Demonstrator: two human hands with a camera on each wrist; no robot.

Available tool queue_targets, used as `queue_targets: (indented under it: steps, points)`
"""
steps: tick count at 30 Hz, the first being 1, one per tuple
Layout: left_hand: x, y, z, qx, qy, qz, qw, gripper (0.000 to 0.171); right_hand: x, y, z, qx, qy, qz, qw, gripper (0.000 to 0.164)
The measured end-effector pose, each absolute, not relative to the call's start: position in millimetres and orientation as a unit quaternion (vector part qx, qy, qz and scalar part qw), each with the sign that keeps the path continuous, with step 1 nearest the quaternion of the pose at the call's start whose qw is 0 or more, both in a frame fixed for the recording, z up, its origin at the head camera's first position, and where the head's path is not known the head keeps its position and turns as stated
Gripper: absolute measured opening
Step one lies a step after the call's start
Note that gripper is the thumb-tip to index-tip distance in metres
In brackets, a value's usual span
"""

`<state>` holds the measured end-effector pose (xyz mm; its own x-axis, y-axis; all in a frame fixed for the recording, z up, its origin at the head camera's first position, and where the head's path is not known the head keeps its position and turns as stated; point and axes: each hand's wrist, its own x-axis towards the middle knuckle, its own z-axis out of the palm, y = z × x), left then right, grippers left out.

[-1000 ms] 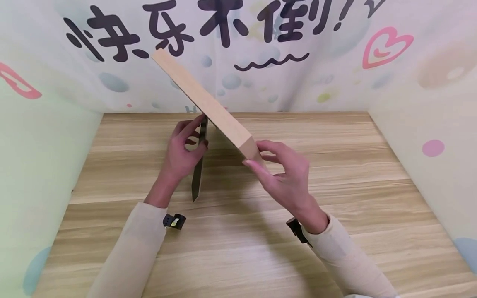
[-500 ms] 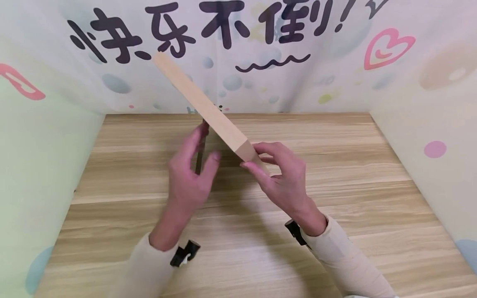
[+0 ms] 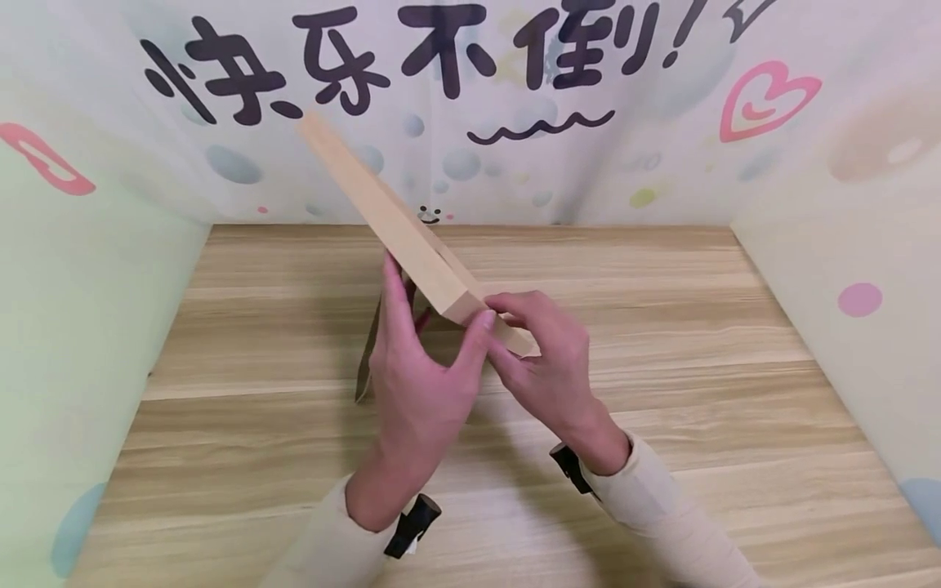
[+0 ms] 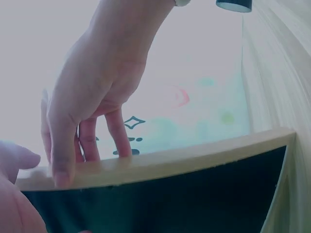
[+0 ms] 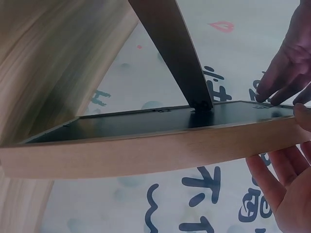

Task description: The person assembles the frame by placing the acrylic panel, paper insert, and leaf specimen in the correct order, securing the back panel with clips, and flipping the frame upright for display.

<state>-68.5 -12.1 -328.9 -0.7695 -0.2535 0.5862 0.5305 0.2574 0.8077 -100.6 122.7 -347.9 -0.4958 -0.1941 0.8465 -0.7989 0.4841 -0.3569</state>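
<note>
A picture frame (image 3: pixel 412 245) with a pale wood rim is held up on a slant in the head view. Its dark backing (image 5: pixel 136 124) shows in both wrist views, and a flat stand leg (image 5: pixel 175 53) sticks out from it. With thumb and fingers my right hand (image 3: pixel 547 359) pinches the lower rim. The left hand (image 3: pixel 426 384) spans the near corner: its thumb lies by the corner close to the right fingers, while its other fingers reach behind onto the backing. Part of the leg appears left of this hand; most of the picture side is turned away.
Beneath the hands lies a wood-grain tabletop (image 3: pixel 662 359). A white printed backdrop (image 3: pixel 617 171) rises along its far edge, and pale side walls (image 3: pixel 831 245) flank it. Each wrist carries a small black camera (image 3: pixel 415 523).
My left hand has left the stand leg and moved right to the frame's near corner. The frame has turned slightly, showing a strip of its other side. The right hand keeps its pinch.
</note>
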Motion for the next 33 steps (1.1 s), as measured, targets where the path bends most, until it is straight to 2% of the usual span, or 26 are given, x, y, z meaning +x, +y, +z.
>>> queue_targets:
  steps: [5, 10, 13, 17, 23, 27, 33]
  points:
    - [-67.8, -6.8, -331.4, -0.074, -0.719, -0.601, 0.342, 0.09, -100.0, 120.0, -348.7, 0.334, -0.767, 0.395, 0.38, 0.022]
    - [-64.5, -5.1, -333.9, -0.048, -0.714, -0.61, 0.341, 0.093, -98.8, 122.2, -343.6, 0.368, -0.773, 0.391, 0.337, 0.02]
    - [-63.0, -5.2, -334.2, -0.038, -0.715, -0.607, 0.344, 0.094, -100.7, 126.4, -338.0, 0.398, -0.771, 0.405, 0.29, 0.021]
    - [-61.3, -4.5, -333.7, -0.033, -0.717, -0.601, 0.351, 0.094, -110.6, 136.8, -325.6, 0.404, -0.762, 0.469, 0.192, 0.025]
    - [-60.6, -3.7, -334.2, -0.028, -0.722, -0.592, 0.358, 0.094, -150.0, 148.3, -297.0, 0.333, -0.744, 0.575, 0.066, 0.027]
    - [-59.9, -3.4, -334.9, -0.022, -0.73, -0.579, 0.361, 0.094, -184.3, 145.5, -282.0, 0.31, -0.711, 0.631, 0.014, 0.026]
    - [-59.7, -2.7, -335.9, -0.017, -0.741, -0.563, 0.365, 0.092, -228.0, 130.3, -275.5, 0.281, -0.723, 0.629, -0.046, 0.025]
